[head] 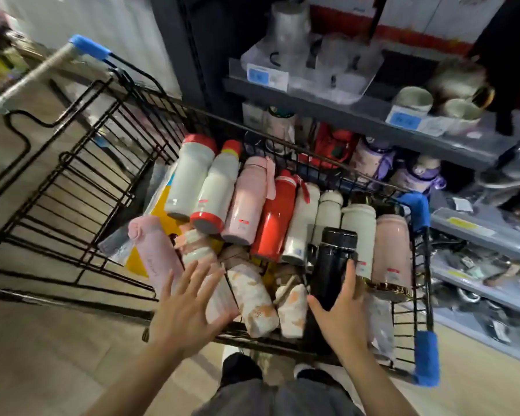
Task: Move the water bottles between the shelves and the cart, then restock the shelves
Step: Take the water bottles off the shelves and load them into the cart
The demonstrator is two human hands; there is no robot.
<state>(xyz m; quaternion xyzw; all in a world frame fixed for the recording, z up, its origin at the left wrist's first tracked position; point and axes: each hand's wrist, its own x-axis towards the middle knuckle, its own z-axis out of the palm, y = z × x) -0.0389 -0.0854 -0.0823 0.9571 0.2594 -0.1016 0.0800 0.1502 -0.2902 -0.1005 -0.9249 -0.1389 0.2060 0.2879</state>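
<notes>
- Right hand (pixel 341 318): fingers (pixel 349 276) and thumb wrapped around the lower body of a black bottle (pixel 330 265), grasping it above the cart's (pixel 424 283) near right corner.
- Left hand (pixel 183 313): fingers (pixel 189 277) spread wide and released, over a pink bottle (pixel 153 250) near the cart's near edge; contact unclear.
- Further bottles lie side by side across the cart.
- Shelves (pixel 373 115) stand beyond the cart's far right edge, holding more bottles.

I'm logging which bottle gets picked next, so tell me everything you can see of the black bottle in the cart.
The black bottle is a glossy dark cylinder with a wide black screw cap, material unclear. It stands roughly upright among lying bottles near the cart's right side. The right hand grips its lower body, thumb left, fingers right. No label shows.
</notes>
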